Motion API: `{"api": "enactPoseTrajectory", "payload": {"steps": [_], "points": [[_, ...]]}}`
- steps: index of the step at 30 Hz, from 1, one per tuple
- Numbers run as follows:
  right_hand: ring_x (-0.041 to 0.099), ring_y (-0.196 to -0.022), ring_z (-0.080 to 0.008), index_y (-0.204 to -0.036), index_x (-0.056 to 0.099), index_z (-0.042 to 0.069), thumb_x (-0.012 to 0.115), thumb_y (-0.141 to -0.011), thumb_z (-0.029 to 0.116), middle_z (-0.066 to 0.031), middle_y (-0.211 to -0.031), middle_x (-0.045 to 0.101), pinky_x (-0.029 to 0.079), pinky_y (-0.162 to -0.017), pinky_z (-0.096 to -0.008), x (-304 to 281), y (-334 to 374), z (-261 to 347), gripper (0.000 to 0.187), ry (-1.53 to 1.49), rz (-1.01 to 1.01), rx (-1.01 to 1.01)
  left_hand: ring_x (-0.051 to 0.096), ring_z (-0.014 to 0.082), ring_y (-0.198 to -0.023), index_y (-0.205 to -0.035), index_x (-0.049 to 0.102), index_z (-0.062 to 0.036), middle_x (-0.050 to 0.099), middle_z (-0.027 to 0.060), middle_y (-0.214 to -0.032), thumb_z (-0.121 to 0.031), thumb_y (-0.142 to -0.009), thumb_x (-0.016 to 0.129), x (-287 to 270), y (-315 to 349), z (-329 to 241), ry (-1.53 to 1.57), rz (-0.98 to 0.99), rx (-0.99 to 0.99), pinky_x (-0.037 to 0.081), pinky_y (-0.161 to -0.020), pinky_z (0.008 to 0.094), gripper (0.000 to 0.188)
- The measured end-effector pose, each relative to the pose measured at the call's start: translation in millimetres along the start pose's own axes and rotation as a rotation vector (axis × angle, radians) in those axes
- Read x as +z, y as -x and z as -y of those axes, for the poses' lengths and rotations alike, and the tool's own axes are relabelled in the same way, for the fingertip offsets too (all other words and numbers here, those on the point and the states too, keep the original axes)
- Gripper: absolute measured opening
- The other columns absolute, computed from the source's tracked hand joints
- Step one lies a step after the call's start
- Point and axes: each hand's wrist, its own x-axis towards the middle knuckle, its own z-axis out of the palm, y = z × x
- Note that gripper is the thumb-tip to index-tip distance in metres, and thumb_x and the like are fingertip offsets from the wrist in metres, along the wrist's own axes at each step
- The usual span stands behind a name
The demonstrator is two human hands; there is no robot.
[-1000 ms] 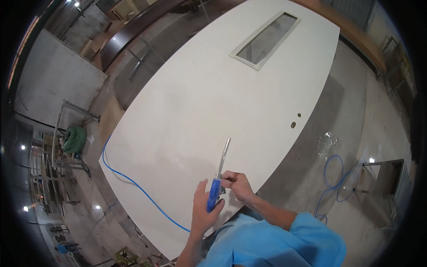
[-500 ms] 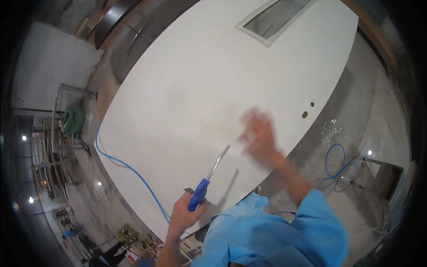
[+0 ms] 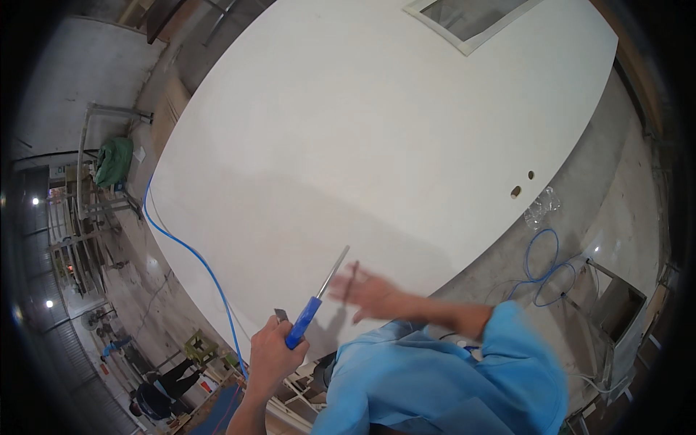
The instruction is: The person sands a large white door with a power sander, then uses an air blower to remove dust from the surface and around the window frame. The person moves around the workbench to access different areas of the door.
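Observation:
My left hand (image 3: pixel 272 357) is wrapped round the blue grip of an air blow gun (image 3: pixel 303 323), its thin metal nozzle pointing up and to the right over a white door panel (image 3: pixel 319 123). A small dark flat piece (image 3: pixel 280 315) sticks up beside that hand; I cannot make out what it is. Blurred by motion, my right hand (image 3: pixel 368 293) hovers over the near edge of the panel, close to the nozzle. Its fingers look spread, with nothing seen in them.
The panel has a framed window opening (image 3: pixel 471 18) and two small holes (image 3: pixel 516 191) near its right edge. A blue hose (image 3: pixel 190 250) crosses its left side; more blue hose (image 3: pixel 540 272) coils at right. A green bag (image 3: pixel 114 161) and a distant person (image 3: pixel 156 395) are at left.
My right hand has swept down and left toward the nozzle. The left hand has shifted slightly left and down with the blow gun. The view has moved a little over the panel.

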Motion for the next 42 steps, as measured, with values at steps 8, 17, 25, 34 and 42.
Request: {"api": "enactPoseTrajectory", "payload": {"steps": [8, 17, 25, 34, 42], "points": [[0.018, -0.159, -0.0295, -0.162, 0.028, 0.004, 0.070, -0.087, 0.055, -0.0130, -0.171, 0.023, 0.008, -0.128, -0.0585, -152.6, 50.2, -119.3, 0.099, 0.525, -0.311, 0.828, 0.063, 0.0394, -0.073, -0.074, 0.063, -0.0033, 0.055, 0.0166, -0.077, -0.019, -0.072, 0.075, 15.6, 15.0, 31.3, 0.119, 0.219, 0.041, 0.051, -0.069, 0.0494, 0.020], [0.032, -0.154, -0.0210, -0.152, 0.048, 0.010, 0.071, -0.085, 0.054, -0.0056, -0.165, 0.039, 0.025, -0.127, -0.0465, -20.2, 114.8, 16.8, 0.084, 0.200, -0.097, 0.492, 0.063, 0.0366, -0.079, -0.079, 0.063, -0.0059, 0.058, 0.0128, -0.086, -0.017, -0.066, 0.078, 21.6, 11.6, 22.0, 0.021, 0.313, 0.112, 0.051, -0.073, 0.0492, 0.023], [0.040, -0.150, -0.0275, -0.153, 0.048, 0.008, 0.069, -0.091, 0.031, -0.0098, -0.160, 0.046, 0.028, -0.126, -0.0491, -110.4, 202.6, -78.2, 0.070, 0.521, -0.342, 0.618, 0.060, 0.0362, -0.079, -0.082, 0.064, -0.0070, 0.060, 0.0116, -0.089, -0.016, -0.064, 0.082, 33.1, 12.4, 22.7, 0.002, 0.310, 0.264, 0.050, -0.073, 0.0477, 0.027], [0.036, -0.151, -0.0335, -0.152, 0.045, 0.001, 0.070, -0.091, 0.036, -0.0194, -0.163, 0.039, 0.028, -0.125, -0.0511, -35.9, 132.1, -6.6, 0.075, 0.346, -0.422, 0.681, 0.060, 0.0372, -0.080, -0.083, 0.065, -0.0061, 0.060, 0.0123, -0.091, -0.013, -0.063, 0.081, 44.3, 14.3, 28.3, 0.051, 0.281, 0.329, 0.050, -0.072, 0.0476, 0.027], [0.039, -0.150, -0.0262, -0.152, 0.048, 0.007, 0.065, -0.097, 0.031, -0.0060, -0.162, 0.044, 0.027, -0.125, -0.0504, -113.1, 169.1, -81.6, 0.063, 0.586, -0.489, 0.745, 0.059, 0.0382, -0.080, -0.085, 0.066, -0.0064, 0.059, 0.0138, -0.090, -0.013, -0.065, 0.079, 44.5, 14.5, 20.3, 0.046, 0.229, 0.369, 0.049, -0.071, 0.0489, 0.026]]}}
